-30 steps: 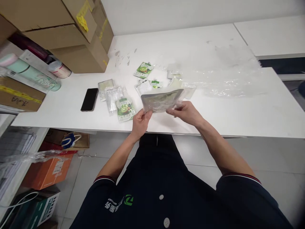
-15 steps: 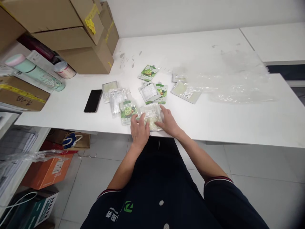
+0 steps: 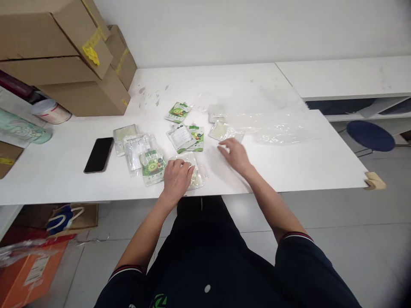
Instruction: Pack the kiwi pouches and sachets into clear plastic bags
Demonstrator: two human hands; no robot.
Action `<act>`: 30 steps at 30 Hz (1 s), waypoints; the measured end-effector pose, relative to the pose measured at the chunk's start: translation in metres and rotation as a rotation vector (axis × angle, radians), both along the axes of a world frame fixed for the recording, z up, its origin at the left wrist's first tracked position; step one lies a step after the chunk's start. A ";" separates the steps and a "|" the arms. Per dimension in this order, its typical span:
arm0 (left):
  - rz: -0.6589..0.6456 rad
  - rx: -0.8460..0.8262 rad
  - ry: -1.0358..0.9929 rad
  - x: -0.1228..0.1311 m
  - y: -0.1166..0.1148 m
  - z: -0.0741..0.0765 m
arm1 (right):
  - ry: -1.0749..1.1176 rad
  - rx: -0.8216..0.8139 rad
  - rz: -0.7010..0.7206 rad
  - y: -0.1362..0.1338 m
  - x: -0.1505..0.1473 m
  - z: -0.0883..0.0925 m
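Observation:
My left hand [image 3: 176,179] lies on a clear bagged packet [image 3: 196,171] at the front edge of the white table [image 3: 308,162], fingers curled over it. My right hand [image 3: 233,154] hovers over the table to the right, fingers spread, holding nothing, just short of a pale sachet [image 3: 221,130]. Left of my left hand lies a green kiwi-print pouch [image 3: 153,164] in a clear bag. Two more green pouches [image 3: 186,137] lie in the middle, and another [image 3: 177,112] sits farther back.
A black phone [image 3: 99,154] lies at the left. Cardboard boxes [image 3: 64,55] are stacked at the back left beside cans [image 3: 51,112]. Loose clear plastic film [image 3: 276,126] covers the table's right part. A blue stool [image 3: 370,135] stands at the right.
The packet held up in both hands a second ago was laid on the table. My right hand has since left it and moved right toward the pale sachet; my left hand stays on it.

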State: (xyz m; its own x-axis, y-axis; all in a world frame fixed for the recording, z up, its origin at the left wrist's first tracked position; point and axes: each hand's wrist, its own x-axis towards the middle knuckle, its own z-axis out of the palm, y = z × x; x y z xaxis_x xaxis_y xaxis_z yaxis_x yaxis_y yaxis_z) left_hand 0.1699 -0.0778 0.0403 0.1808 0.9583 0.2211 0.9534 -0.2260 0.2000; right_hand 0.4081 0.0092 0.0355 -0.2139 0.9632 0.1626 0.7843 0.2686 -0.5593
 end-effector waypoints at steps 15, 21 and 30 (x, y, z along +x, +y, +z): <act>-0.022 0.051 -0.096 0.019 0.042 0.006 | -0.473 -0.135 -0.162 0.092 0.033 0.001; 0.146 0.003 -0.050 0.000 0.062 0.011 | -0.355 0.002 -0.325 0.163 0.034 0.018; 0.189 -0.249 0.048 -0.014 0.097 0.007 | -0.266 0.080 -0.405 0.210 0.050 -0.002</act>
State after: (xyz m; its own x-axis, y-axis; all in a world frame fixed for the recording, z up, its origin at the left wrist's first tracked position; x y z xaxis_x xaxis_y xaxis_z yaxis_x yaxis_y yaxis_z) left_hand 0.1558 0.0191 0.0469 -0.0010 0.9996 -0.0286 0.9835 0.0061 0.1808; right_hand 0.4584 0.2196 0.0339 0.1308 0.9644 0.2298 0.9475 -0.0534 -0.3151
